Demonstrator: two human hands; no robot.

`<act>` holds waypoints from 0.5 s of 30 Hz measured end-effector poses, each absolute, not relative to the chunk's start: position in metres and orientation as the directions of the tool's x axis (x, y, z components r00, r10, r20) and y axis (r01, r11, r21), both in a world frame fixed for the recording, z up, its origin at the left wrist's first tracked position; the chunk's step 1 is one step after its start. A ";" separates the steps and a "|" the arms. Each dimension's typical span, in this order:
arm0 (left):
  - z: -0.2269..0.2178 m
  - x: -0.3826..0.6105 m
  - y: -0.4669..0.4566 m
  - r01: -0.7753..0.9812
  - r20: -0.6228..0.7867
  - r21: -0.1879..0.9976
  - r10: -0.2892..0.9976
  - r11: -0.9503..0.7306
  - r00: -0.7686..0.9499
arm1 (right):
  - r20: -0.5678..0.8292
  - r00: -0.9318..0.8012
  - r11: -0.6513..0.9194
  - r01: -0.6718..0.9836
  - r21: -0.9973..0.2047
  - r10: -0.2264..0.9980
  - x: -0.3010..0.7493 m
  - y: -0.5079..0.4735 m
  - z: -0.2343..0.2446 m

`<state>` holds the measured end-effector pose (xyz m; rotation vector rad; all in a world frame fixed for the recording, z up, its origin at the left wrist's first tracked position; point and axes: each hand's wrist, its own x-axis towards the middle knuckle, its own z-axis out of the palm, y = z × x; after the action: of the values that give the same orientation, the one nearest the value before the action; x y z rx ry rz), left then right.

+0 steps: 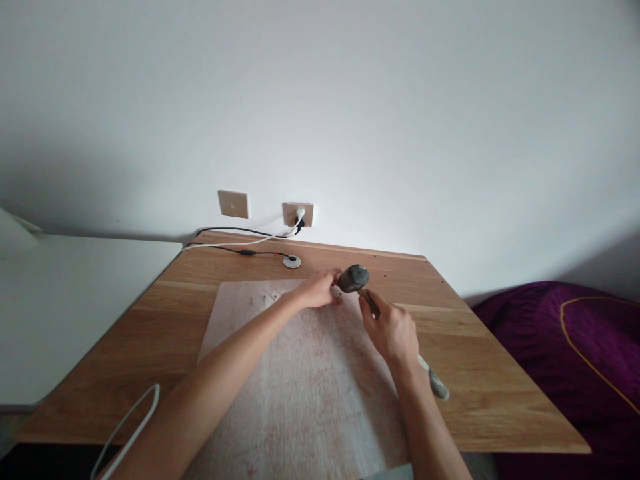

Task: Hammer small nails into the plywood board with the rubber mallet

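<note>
Hammer [356, 280], head raised just above a pale board [310, 373] on the wooden table [480, 373], handle gripped in the right hand [393, 330]; left hand [317, 290] on the board beside the head, fingers pinched, possibly on a nail.

**Both arms extended forward, hands close together**

Left arm reaches diagonally from lower left, forearm bare, elbow nearly straight. Left hand [316, 289] lies palm down, fingers curled together at the tips as if pinching; what they pinch cannot be made out. Right arm rises from the lower edge, wrist slightly bent. Right hand [391, 329] is closed in a grip, knuckles up, thumb forward. The hands are near, not touching.
</note>
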<state>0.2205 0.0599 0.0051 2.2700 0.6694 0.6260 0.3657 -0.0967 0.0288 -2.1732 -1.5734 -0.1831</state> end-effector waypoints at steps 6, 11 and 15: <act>0.004 0.227 0.050 0.382 0.190 0.725 0.699 -0.573 0.689 | 0.364 0.367 -0.258 0.914 -0.312 0.856 0.367 -0.097 0.028; 0.002 0.229 0.051 0.363 0.200 0.747 0.709 -0.557 0.677 | 0.364 0.367 -0.253 0.912 -0.325 0.856 0.368 -0.097 0.027; -0.001 0.229 0.053 0.337 0.187 0.770 0.697 -0.542 0.692 | 0.377 0.355 -0.239 0.917 -0.320 0.856 0.368 -0.097 0.026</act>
<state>0.2294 0.0532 -0.0008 2.1659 0.7881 0.6290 0.3682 -0.0969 0.0264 -2.1388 -1.5388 -0.1676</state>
